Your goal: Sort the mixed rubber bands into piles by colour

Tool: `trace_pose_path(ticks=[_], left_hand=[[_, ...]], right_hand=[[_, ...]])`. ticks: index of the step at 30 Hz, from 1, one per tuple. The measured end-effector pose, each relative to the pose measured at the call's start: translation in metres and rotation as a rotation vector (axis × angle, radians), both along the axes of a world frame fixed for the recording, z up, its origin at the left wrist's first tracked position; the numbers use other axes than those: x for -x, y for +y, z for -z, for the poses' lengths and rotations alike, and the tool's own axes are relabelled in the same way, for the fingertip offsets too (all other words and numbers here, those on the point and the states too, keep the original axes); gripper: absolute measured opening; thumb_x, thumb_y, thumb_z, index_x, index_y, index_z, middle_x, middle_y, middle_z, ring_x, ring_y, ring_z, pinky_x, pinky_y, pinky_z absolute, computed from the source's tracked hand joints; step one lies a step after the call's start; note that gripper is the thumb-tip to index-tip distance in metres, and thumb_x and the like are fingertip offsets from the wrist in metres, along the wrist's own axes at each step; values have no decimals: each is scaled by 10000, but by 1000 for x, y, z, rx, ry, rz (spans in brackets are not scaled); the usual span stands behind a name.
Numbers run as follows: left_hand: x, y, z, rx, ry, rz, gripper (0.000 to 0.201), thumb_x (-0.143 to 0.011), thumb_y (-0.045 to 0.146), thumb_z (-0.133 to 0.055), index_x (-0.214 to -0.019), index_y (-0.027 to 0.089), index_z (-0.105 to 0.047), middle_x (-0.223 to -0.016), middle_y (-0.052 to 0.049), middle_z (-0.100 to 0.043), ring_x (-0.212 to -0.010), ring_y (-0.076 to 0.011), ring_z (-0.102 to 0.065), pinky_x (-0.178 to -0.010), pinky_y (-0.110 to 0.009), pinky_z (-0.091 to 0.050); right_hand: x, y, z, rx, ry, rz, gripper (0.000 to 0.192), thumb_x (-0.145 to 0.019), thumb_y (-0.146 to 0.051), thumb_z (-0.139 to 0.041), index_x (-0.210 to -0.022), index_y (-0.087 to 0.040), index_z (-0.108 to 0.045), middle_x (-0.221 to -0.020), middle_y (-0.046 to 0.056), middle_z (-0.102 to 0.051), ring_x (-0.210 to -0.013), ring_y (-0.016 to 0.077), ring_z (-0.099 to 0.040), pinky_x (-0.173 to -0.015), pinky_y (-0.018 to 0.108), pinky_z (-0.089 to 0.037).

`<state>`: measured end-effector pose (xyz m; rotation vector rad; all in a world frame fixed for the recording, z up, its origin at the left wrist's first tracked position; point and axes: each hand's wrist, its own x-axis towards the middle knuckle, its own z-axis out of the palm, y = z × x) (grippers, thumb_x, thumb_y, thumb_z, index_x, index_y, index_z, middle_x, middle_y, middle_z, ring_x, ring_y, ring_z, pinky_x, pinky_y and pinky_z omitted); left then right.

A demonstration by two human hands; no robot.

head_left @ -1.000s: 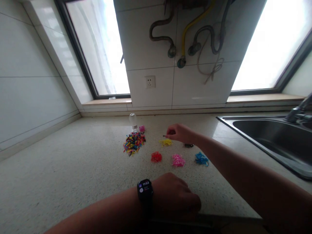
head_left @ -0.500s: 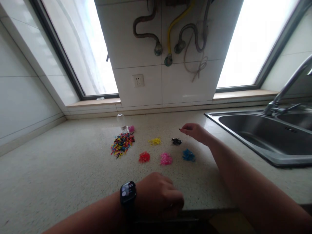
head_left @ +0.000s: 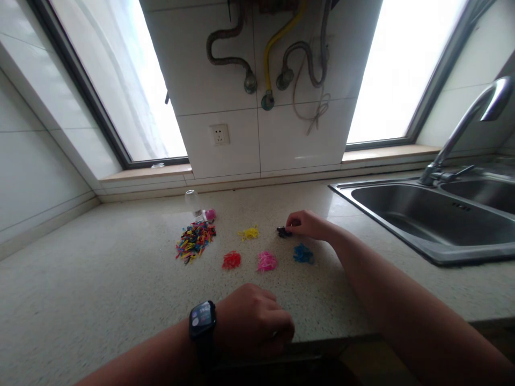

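Sorting by colour judged underway: black pile [head_left: 282, 232] on bench [head_left: 100, 279] is touched by right hand [head_left: 306, 223], fingers pinched together. Left hand [head_left: 253, 321] fisted at bench edge, nothing seen held. Next: mixed pile [head_left: 193, 239] to be reached, w/ fine pinch.

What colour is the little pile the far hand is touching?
Black. The right hand has its fingertips on the small black pile, seen in the head view.

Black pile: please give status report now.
Right hand fingertips at black pile, grip unclear. Left hand fisted at counter edge. Blue pile beside.
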<state>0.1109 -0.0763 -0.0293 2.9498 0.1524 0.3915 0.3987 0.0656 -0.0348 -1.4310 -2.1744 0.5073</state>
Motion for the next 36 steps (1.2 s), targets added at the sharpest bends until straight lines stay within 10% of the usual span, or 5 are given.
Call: trace_pose_path(ticks=[24, 36], left_hand=[[8, 11, -9, 122, -61, -42, 167, -880, 202, -520, -973, 207, -659, -722, -3, -685, -655, -127, -617, -619, -241, -430], [118, 131, -39, 33, -382, -835, 264, -946, 316, -457, -991, 173, -674, -659, 10, -594, -567, -110, -495, -554, -220, -355]], right_hand=[[-13, 8, 6, -29, 121, 144, 381, -860, -480, -503, -853, -155, -700, -633, 19, -602, -569, 140, -510, -552, 265, -365], [-17, 12, 7, -62, 42, 156, 388, -857, -514, -519, -808, -173, -697, -630, 22, -613, -581, 150, -519, -568, 277, -368]])
